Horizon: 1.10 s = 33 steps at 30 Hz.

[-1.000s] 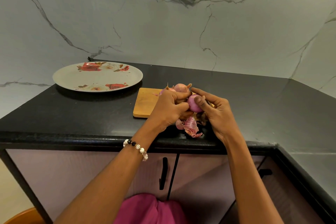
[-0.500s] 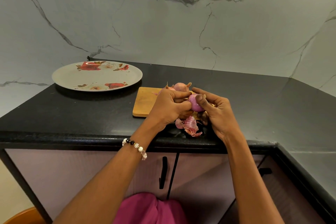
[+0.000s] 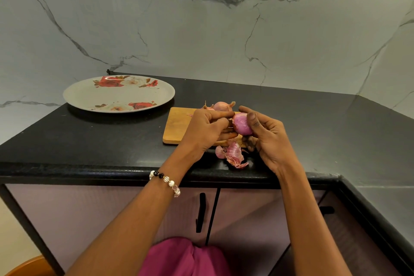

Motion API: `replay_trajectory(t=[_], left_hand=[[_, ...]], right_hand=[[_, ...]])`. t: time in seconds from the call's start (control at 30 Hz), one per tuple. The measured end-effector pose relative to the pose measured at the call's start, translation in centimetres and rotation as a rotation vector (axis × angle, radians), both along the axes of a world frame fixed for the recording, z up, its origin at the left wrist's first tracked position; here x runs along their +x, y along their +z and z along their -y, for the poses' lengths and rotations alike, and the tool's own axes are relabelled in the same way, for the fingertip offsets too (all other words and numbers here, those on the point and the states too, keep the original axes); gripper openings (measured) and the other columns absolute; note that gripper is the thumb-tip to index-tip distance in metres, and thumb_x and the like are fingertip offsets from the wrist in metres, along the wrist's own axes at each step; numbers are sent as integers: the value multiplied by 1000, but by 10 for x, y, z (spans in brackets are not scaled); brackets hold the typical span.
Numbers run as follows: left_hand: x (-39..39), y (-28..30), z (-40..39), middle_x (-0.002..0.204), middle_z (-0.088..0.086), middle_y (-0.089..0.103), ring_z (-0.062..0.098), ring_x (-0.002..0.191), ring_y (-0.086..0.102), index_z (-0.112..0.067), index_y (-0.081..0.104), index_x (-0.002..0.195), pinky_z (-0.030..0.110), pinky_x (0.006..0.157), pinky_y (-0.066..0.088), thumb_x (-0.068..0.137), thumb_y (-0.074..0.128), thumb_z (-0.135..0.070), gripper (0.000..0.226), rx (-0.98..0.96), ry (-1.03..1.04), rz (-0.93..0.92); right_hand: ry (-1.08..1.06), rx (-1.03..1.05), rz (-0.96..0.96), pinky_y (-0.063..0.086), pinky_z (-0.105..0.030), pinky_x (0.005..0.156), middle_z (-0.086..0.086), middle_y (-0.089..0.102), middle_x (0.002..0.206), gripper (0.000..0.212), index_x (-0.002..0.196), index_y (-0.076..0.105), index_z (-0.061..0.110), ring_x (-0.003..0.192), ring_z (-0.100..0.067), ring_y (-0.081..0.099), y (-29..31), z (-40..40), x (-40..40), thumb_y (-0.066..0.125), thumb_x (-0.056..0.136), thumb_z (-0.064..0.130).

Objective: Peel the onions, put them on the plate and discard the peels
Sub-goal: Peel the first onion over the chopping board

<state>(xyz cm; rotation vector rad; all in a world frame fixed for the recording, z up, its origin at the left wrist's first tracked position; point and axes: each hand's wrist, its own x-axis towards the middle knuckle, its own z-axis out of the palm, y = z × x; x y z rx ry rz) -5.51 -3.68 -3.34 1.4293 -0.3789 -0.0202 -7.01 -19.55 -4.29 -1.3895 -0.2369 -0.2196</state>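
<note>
No legible writing observed; the right hand (image 3: 267, 139) grips 1 round, purple, part-peeled onion (image 3: 241, 123) with curled fingers, while the left hand (image 3: 207, 129) pinches its skin.

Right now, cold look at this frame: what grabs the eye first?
Both hands meet above the wooden cutting board: the right hand holds a glossy purple peeled onion while the left hand pinches at its end. Loose pink onion peels lie on the black countertop just below. Back left sits a floral plate, no onions on it yet.
</note>
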Motion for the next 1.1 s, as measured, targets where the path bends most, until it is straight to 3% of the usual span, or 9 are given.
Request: replay_trajectory(t=[0.17,0.27,0.43,0.73,0.93,1.0,1.1], left_hand=[[-2,-1,1,90,18,73,28,76,73,0,68,111,36,66,61,82,70,-16,33,21,20,27],[-1,-3,0,83,18,73,28,72,73,3,70,102,35,63,61,79,73,-11,27,36,65,26],[0,-4,0,75,17,72,26,63,72,5,70,93,30,55,59,82,70,-10,19,106,128,86],[3,-4,0,71,12,71,28,61,70,1,68,91,28,51,56,89,64,-13,14,127,120,109],[3,-3,-2,74,15,70,26,58,69,-3,67,87,34,52,59,91,62,-9,8,39,175,66],[4,-4,-2,78,15,71,27,60,70,-5,67,93,35,53,59,89,65,-6,5,47,188,78],[4,-5,-2,86,13,71,26,65,71,-9,66,108,37,56,60,85,68,0,25,84,181,109]], right_hand=[[-55,-55,22,57,-29,53,-17,72,106,46,121,68,9,79,-27,66,-3,2,1,67,82,34],[-57,-67,63,58,-29,53,-6,72,100,42,118,68,7,76,-17,70,-2,0,-1,68,81,27],[-65,-80,94,61,-31,56,3,74,91,41,116,68,7,72,-19,70,0,-1,-3,70,79,24],[-56,-18,78,58,-27,54,-1,73,95,39,118,67,5,69,-18,70,0,0,-2,64,85,26],[-56,67,61,57,-27,54,-15,67,105,41,119,67,3,72,-19,65,-1,3,0,59,89,31],[-59,90,49,56,-26,54,-17,66,105,41,119,67,4,69,-19,63,-1,4,1,58,90,32],[-59,75,46,57,-27,54,-18,67,105,41,119,67,4,67,-20,63,-1,3,1,58,90,31]])
